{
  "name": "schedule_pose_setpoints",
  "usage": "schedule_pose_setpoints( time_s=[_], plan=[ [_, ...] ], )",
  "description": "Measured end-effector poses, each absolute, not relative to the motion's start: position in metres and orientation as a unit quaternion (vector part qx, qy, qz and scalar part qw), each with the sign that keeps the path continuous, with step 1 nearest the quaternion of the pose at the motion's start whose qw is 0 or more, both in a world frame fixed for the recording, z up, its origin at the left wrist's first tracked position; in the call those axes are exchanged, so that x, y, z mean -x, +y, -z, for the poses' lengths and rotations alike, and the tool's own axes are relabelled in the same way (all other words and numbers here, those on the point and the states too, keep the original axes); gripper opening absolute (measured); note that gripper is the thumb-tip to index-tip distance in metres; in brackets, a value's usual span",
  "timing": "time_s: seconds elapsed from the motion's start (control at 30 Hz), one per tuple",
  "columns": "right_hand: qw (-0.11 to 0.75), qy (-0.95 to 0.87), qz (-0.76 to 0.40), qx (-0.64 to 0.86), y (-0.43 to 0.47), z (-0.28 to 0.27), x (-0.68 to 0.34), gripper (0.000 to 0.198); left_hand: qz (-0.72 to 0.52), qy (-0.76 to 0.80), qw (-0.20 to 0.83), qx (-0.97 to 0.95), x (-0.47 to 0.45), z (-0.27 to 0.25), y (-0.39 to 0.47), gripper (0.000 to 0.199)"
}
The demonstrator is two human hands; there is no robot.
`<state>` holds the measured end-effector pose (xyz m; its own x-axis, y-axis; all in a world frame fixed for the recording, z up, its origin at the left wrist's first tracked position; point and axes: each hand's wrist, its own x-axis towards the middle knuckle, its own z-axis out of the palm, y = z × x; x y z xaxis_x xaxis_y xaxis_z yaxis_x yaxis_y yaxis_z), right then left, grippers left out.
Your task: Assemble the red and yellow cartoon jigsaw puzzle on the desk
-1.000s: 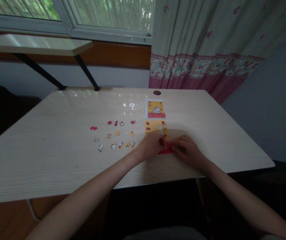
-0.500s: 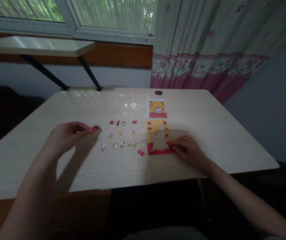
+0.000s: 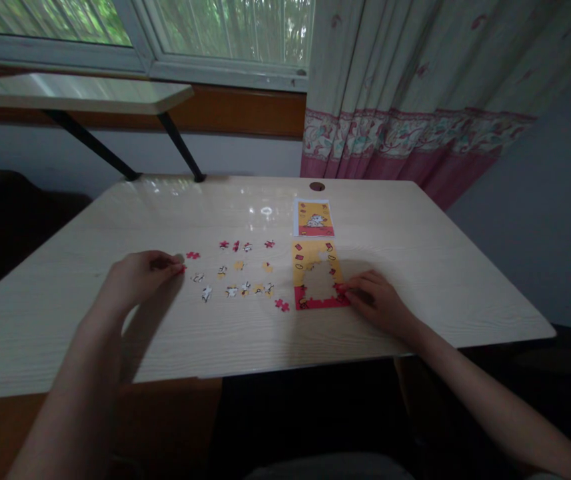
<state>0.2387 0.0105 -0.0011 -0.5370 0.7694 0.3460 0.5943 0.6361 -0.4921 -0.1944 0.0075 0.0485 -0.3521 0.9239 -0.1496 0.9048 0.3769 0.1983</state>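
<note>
My left hand [image 3: 141, 277] hovers over the table's left part, thumb and forefinger pinched on a small red puzzle piece [image 3: 182, 269], mostly hidden by the fingertips. Just beyond these fingertips another red puzzle piece [image 3: 193, 255] lies on the table. My right hand [image 3: 378, 300] rests at the right edge of the partly assembled jigsaw puzzle [image 3: 322, 303], fingers closed on its red lower right part. This puzzle has a yellow and red border around an open middle. Loose white and yellow pieces [image 3: 231, 291] lie in rows between my hands, and a red piece [image 3: 282, 305] sits left of the puzzle.
Behind the puzzle lies a reference picture card [image 3: 315, 219] with a white animal on yellow and red. More red pieces [image 3: 236, 246] form the back row. A raised shelf [image 3: 115, 93] stands at the back left, and a curtain [image 3: 390, 133] hangs behind the table.
My left hand has drawn slightly back toward me and left, away from the red piece that now lies uncovered on the table. My right hand has stayed at the puzzle's edge.
</note>
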Motion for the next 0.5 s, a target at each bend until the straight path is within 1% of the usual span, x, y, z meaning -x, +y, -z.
schedule_pose_setpoints(
  time_s=[0.07, 0.17, 0.33, 0.5],
  plan=[
    [0.276, -0.862, -0.161, 0.393, 0.011, 0.001, -0.238, 0.014, -0.036, 0.815, 0.102, -0.570, 0.181, -0.053, 0.008, 0.037],
    [0.279, -0.861, -0.156, 0.395, 0.011, 0.001, -0.238, 0.014, -0.041, 0.770, 0.107, -0.628, 0.155, -0.055, 0.011, 0.039],
    [0.276, -0.859, -0.146, 0.406, 0.011, 0.001, -0.239, 0.013, -0.087, 0.669, 0.103, -0.731, 0.104, -0.050, 0.017, 0.034],
    [0.281, -0.853, -0.153, 0.413, 0.010, 0.002, -0.239, 0.014, -0.107, 0.607, 0.083, -0.783, 0.067, -0.042, 0.016, 0.032]
  ],
)
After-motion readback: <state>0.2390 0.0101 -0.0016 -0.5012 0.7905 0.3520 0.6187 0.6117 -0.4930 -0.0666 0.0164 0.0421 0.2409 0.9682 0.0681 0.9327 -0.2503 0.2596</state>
